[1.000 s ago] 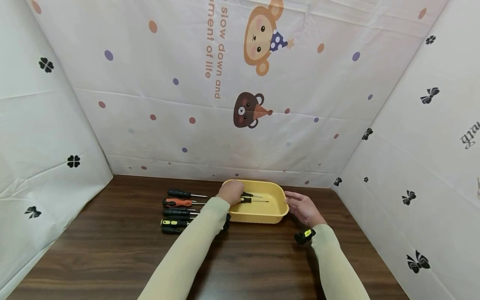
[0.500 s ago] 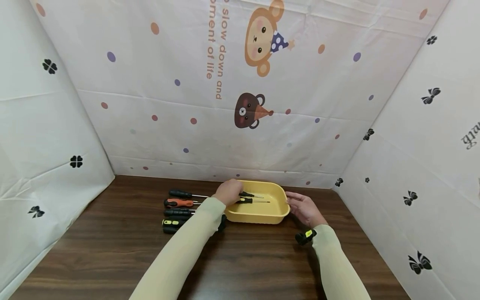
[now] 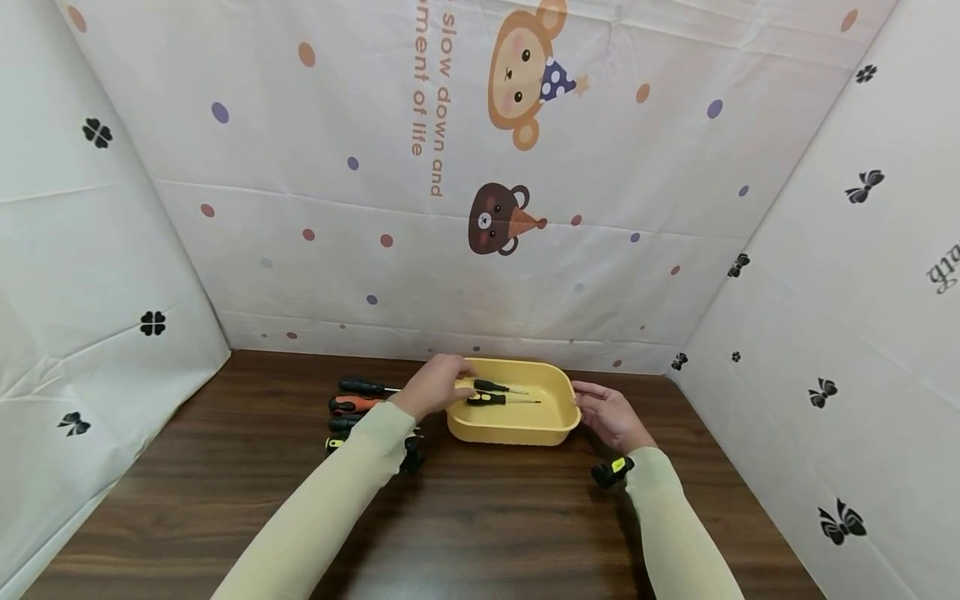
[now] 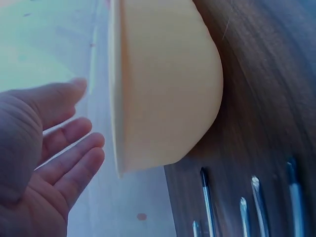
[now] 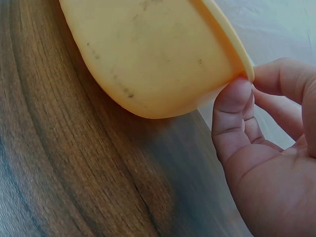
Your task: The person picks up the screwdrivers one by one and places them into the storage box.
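Note:
A yellow plastic tray [image 3: 551, 417] stands on the table near the back wall. Two screwdrivers lie in it: one with a black handle [image 3: 491, 386] and one with a black-and-yellow handle [image 3: 487, 400]. My left hand [image 3: 435, 385] hovers at the tray's left end, fingers loosely extended; the left wrist view shows that hand [image 4: 54, 143] holding nothing, apart from the tray wall [image 4: 168, 84]. At the right end my right hand [image 3: 609, 417] pinches the rim; in the right wrist view its thumb [image 5: 234, 98] and forefinger meet at the tray's edge [image 5: 242, 59].
Left of the tray lies a row of several screwdrivers, among them a black-handled one [image 3: 362, 386] and an orange-handled one [image 3: 351, 405]; my left forearm partly covers them. Several of their metal shafts [image 4: 210, 207] show in the left wrist view. Printed white sheets [image 3: 420, 275] enclose the table.
My left hand has drawn back to the left out of the tray, its fingers now loosened, leaving the two screwdrivers inside. The right hand stays at the rim.

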`<control>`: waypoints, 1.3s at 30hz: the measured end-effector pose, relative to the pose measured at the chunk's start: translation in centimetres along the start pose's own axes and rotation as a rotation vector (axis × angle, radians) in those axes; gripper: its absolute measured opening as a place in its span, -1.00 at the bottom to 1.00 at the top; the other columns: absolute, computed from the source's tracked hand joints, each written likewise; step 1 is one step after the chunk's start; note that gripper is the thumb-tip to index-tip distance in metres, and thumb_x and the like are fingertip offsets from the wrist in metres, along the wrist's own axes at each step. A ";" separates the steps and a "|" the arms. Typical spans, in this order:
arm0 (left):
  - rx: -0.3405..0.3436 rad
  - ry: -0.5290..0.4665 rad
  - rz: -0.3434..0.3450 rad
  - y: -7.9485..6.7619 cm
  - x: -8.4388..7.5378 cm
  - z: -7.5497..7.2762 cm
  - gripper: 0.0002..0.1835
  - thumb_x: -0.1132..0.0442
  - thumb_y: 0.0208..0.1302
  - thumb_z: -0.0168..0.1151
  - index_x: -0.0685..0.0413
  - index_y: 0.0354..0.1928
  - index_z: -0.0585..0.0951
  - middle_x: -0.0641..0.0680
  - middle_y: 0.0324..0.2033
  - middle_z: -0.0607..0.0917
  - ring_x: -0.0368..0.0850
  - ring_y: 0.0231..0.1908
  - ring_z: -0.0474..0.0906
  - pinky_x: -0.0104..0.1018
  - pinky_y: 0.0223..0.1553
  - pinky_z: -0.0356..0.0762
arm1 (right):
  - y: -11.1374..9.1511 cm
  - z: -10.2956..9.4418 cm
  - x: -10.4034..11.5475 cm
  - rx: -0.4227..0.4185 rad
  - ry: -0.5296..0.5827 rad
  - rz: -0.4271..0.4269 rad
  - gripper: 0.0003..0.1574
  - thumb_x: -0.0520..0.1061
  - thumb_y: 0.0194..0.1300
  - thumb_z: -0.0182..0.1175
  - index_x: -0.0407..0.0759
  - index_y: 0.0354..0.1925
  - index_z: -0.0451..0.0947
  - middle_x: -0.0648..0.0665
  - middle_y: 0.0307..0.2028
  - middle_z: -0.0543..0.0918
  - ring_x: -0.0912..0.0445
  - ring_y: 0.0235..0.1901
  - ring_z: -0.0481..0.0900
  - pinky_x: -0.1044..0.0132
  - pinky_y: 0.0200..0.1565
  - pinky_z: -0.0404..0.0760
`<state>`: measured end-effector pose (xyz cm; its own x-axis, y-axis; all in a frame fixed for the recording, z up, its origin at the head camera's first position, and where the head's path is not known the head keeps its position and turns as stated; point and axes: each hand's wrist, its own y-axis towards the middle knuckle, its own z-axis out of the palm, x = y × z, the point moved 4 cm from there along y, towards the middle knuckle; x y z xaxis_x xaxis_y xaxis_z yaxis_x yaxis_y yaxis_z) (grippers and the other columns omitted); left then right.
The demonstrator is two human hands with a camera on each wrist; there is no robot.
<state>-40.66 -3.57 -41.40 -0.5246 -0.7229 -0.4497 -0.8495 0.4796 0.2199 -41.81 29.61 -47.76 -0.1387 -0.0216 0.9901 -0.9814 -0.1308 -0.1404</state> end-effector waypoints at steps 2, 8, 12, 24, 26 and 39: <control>-0.010 -0.030 0.010 -0.8 -0.1 -0.4 -0.63 0.16 0.32 0.44 0.12 0.12 0.72 0.14 0.03 0.76 0.10 0.05 0.66 0.00 0.12 0.62 | 0.0 -0.1 0.0 -0.004 -0.003 0.002 -0.30 -0.26 0.48 0.20 -0.40 0.47 0.28 -0.15 0.06 0.73 0.12 -0.12 0.73 0.30 -0.10 0.73; -0.061 -0.106 -0.002 -3.8 0.1 -1.1 -0.62 0.11 0.31 0.45 0.03 0.13 0.72 0.03 -0.01 0.76 0.03 -0.11 0.66 -0.10 -0.05 0.64 | -0.1 0.0 0.0 -0.006 0.005 0.004 -0.32 -0.27 0.47 0.20 -0.40 0.46 0.29 -0.18 0.09 0.72 0.12 -0.12 0.73 0.27 -0.07 0.73; -0.103 -0.257 -0.054 -5.9 0.7 -1.5 -0.59 0.13 0.28 0.47 0.03 0.14 0.71 0.06 0.03 0.74 0.05 -0.01 0.69 -0.04 0.05 0.67 | -0.1 0.1 0.1 -0.004 0.010 0.004 -0.32 -0.28 0.48 0.19 -0.39 0.47 0.29 -0.18 0.08 0.72 0.13 -0.13 0.73 0.26 -0.07 0.73; -0.156 -0.489 -0.115 -12.2 3.4 -1.8 -0.57 0.03 0.27 0.47 -0.09 0.16 0.68 0.10 0.07 0.75 0.02 0.06 0.71 0.02 0.12 0.65 | -0.1 0.1 0.0 -0.009 0.024 0.007 -0.32 -0.27 0.48 0.19 -0.39 0.47 0.29 -0.14 0.06 0.74 0.14 -0.14 0.74 0.26 -0.05 0.73; -0.166 -0.500 -0.111 -12.9 3.7 -1.8 -0.58 0.06 0.28 0.47 -0.07 0.15 0.69 0.13 0.06 0.75 0.03 0.04 0.72 -0.02 0.10 0.66 | -0.1 0.0 -0.1 -0.005 0.034 0.008 -0.32 -0.28 0.48 0.18 -0.39 0.47 0.28 -0.12 0.05 0.74 0.13 -0.13 0.74 0.24 -0.03 0.73; -0.193 -0.480 -0.136 -17.1 6.8 -3.0 -0.59 0.04 0.27 0.47 -0.06 0.13 0.70 0.17 0.06 0.75 0.08 0.03 0.71 -0.07 0.06 0.67 | 0.1 0.3 -0.1 -0.012 0.046 0.002 -0.35 -0.30 0.49 0.16 -0.41 0.46 0.29 -0.11 0.00 0.75 0.14 -0.16 0.73 0.30 -0.11 0.73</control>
<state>-29.85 -18.20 -45.64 -0.3627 -0.4415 -0.8207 -0.9266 0.2644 0.2673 -41.84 29.30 -47.83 -0.1465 0.0242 0.9889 -0.9826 -0.1191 -0.1427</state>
